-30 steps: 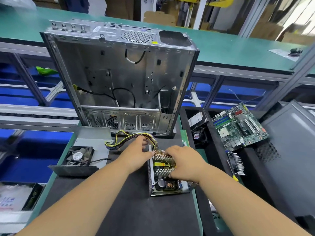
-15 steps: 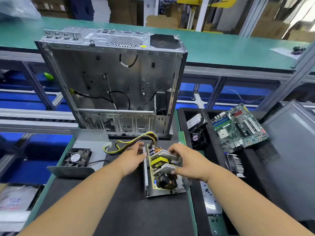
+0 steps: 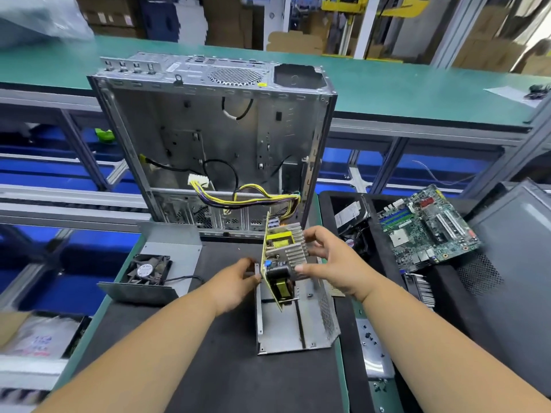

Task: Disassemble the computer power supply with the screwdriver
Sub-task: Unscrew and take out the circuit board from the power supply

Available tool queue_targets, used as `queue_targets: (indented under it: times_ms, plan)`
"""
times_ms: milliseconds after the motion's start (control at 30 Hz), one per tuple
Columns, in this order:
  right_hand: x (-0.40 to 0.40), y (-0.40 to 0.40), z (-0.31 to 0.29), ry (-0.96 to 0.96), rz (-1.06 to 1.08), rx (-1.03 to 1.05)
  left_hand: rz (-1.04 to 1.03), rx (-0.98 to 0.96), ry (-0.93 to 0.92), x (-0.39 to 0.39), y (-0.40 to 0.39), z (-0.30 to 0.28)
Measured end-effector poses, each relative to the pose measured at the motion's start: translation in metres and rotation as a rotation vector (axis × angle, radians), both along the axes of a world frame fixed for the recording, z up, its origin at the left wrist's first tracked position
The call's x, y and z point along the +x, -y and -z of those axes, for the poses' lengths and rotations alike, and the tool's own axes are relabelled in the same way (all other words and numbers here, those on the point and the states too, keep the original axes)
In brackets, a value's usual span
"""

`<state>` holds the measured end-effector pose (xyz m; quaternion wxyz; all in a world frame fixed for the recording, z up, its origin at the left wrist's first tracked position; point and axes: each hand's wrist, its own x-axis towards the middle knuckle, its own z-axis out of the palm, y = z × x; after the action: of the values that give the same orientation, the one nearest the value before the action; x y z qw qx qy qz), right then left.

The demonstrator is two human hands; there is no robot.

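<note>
With the circuit board (image 3: 278, 265) already tipped up on edge out of the PSU housing (image 3: 293, 323), we're in the board-extraction step. Screws look to be out, judging by how freely it stands clear of the tray.

Right hand (image 3: 331, 260): grasping the board by the finned heatsink (image 3: 290, 248), fingers wrapped over the top and far side. Left hand (image 3: 235, 281): pinching the board's near left edge, by the housing's left wall, steadying it.

Landmark = PSU housing, which sits on the black mat (image 3: 208, 353):
- board directly above its far end, lower edge looks inside the tray, can't tell if touching
- yellow/black wire harness (image 3: 247, 198) runs from the board's far end up and back to a white connector (image 3: 198, 181), which lies against the open PC chassis (image 3: 214, 138) standing just behind the housing
- PSU cover with fan (image 3: 149, 272) to the left
- motherboard (image 3: 426, 228) in a black bin to the right
- screwdriver: can't pick it out in view

Next move, my read: lift the board fully clear and pull the harness with it. Harness drapes across the chassis' lower edge, so it could snag; needs a check before pulling. Fan lead also worth checking, can't see whether it's attached to the board. Then board goes aside; empty housing remains.
</note>
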<state>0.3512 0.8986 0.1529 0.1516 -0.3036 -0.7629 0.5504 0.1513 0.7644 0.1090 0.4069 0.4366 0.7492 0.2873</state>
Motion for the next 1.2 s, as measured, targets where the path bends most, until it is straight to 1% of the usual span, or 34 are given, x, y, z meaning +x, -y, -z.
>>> queue_targets:
  times_ms: [100,267,367,567,700,800,867,933,967,1033,1100,1200]
  plan:
    - [-0.010,0.001,-0.009,0.023,-0.033,0.065,0.034,0.008,0.046,0.004,0.008,-0.004]
    - [-0.025,0.001,-0.030,0.154,-0.107,0.275,-0.008,0.023,0.107,0.003,0.018,0.000]
    - [-0.034,0.001,-0.040,0.195,-0.105,0.348,-0.003,-0.004,0.161,0.011,0.024,0.008]
    - [-0.050,0.000,-0.049,0.241,-0.051,0.334,0.106,-0.018,0.177,0.019,0.032,0.013]
    - [-0.054,0.001,-0.051,0.270,-0.070,0.332,0.180,-0.012,0.112,0.011,0.036,0.013]
    - [-0.053,0.003,-0.053,0.298,-0.088,0.325,0.189,-0.030,0.131,0.004,0.041,0.011]
    - [-0.054,0.001,-0.054,0.315,-0.110,0.367,0.103,-0.037,0.173,-0.008,0.041,0.009]
    - [-0.053,-0.003,-0.055,0.327,-0.141,0.415,-0.004,-0.031,0.150,-0.024,0.039,0.005]
    - [-0.053,-0.004,-0.056,0.335,-0.150,0.423,-0.049,-0.019,0.169,-0.031,0.038,0.003]
    - [-0.052,-0.005,-0.057,0.352,-0.160,0.424,-0.128,0.026,0.285,-0.044,0.035,-0.005]
    - [-0.051,-0.007,-0.058,0.370,-0.170,0.424,-0.176,0.072,0.372,-0.054,0.034,-0.011]
    - [-0.052,-0.010,-0.059,0.404,-0.206,0.436,-0.205,0.094,0.398,-0.064,0.032,-0.015]
